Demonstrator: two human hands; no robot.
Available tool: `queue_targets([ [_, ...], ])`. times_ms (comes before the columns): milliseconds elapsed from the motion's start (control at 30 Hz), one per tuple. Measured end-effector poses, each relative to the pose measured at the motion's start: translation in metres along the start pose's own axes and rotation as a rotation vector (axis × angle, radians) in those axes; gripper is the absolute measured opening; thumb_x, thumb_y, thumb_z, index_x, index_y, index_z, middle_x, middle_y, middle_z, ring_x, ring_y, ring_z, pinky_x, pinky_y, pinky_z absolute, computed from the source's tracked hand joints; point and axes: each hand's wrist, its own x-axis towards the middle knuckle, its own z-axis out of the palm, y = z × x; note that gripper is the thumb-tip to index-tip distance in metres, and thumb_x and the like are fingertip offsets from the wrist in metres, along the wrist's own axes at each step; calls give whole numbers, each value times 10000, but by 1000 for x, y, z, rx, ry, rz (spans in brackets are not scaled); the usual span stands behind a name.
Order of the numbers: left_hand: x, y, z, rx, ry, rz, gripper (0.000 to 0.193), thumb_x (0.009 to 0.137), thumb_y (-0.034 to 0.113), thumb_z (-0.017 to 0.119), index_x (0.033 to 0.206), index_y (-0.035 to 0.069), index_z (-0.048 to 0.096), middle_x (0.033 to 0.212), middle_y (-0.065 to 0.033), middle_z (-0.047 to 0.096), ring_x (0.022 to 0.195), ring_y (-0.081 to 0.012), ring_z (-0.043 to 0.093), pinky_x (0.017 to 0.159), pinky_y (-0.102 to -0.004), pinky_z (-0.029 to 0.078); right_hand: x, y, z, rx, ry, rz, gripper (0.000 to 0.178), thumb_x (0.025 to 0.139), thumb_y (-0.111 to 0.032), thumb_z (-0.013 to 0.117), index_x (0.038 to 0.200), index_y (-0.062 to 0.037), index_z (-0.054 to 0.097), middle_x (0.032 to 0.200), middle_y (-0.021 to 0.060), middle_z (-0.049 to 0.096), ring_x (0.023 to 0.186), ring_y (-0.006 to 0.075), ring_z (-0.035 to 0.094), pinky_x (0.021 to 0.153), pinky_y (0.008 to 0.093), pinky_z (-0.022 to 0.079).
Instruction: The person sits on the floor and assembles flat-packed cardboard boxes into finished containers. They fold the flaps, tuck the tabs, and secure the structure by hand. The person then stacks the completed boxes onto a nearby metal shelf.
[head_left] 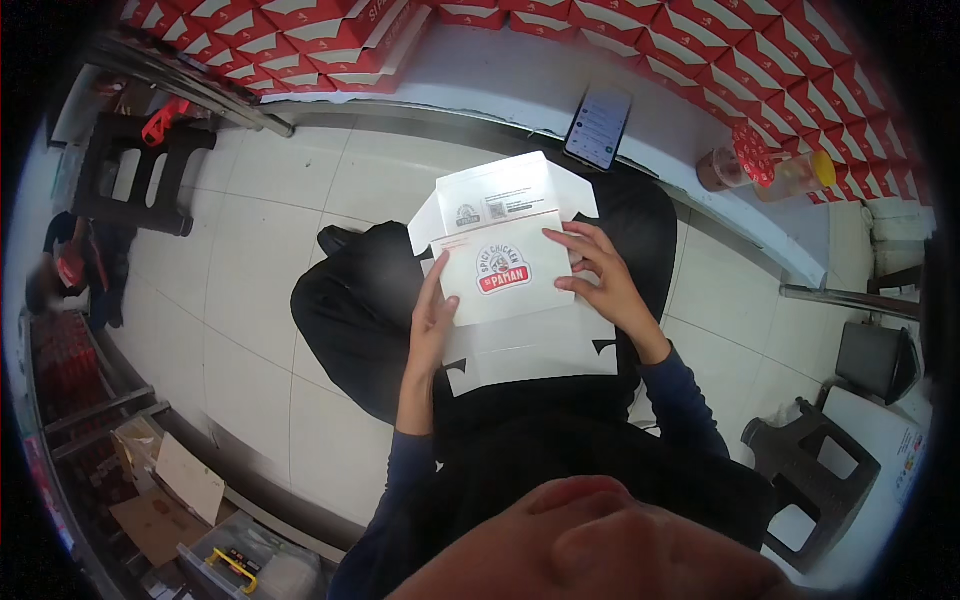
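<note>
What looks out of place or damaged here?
The phone: its near end appears to reach the white ledge's front edge, a possibly precarious spot. No spill or obvious damage stands out.

Lettered logos (503, 269) and a square code (498, 211) mark the white carton (530, 345); red boxes (320, 45) carry lettering.

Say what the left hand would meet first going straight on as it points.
The left hand, touching the white box, would probably meet its upper flap first, though depth is unclear.

Navy sleeves (684, 398), wrinkled, fairly close-fitting; black clothing (350, 320), loose, plain; hands (604, 287) bare, ungloved.
</note>
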Motion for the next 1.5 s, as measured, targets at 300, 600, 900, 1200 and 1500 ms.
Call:
queue_targets([
  [300, 13, 10, 7, -255, 204, -40, 390, 901, 16, 587, 1257, 50, 432, 1355, -101, 424, 1252, -218, 449, 1027, -342, 375, -6, 11, -4, 315, 9, 70, 786, 756, 21, 728, 1450, -107, 382, 1398, 76, 398, 1257, 197, 436, 997, 321, 425],
  [600, 21, 41, 9, -309, 82, -52, 343, 846, -85, 614, 1125, 32, 453, 1205, -129, 537, 1176, -220, 526, 980, -337, 428, -13, 31, 2, 494, 66, 10, 737, 837, 2, 671, 1466, -99, 300, 1408, 99, 395, 1276, 205, 433, 980, 331, 430],
  [900, 22, 56, -1, -191, -43, 26, 393, 806, -101, 647, 1120, 28, 448, 1168, -120, 544, 1167, -233, 531, 957, -364, 466, -19, 2, -15, 646, -52, 118, 830, 820, 42, 663, 1493, -116, 202, 1370, 174, 438, 1155, 208, 553, 800, 278, 499],
  [1200, 48, 48, 39, -163, -115, 31, 508, 807, -63, 665, 1235, 36, 410, 1260, -83, 420, 1201, -240, 490, 990, -345, 439, -46, -18, -48, 490, 167, 149, 855, 786, 27, 685, 1490, -122, 224, 1337, 162, 479, 1119, 213, 578, 774, 282, 521],
  [1500, 77, 55, 137, 1077, -674, 603, 1212, 547, 600, 795, 1508, 136, 221, 1547, -186, 172, 1447, -410, 67, 1077, -709, 31, -81, -3, -91, 272, 379, 283, 831, 762, -88, 739, 1468, -126, 302, 1406, 183, 412, 1253, 300, 471, 951, 374, 457],
])
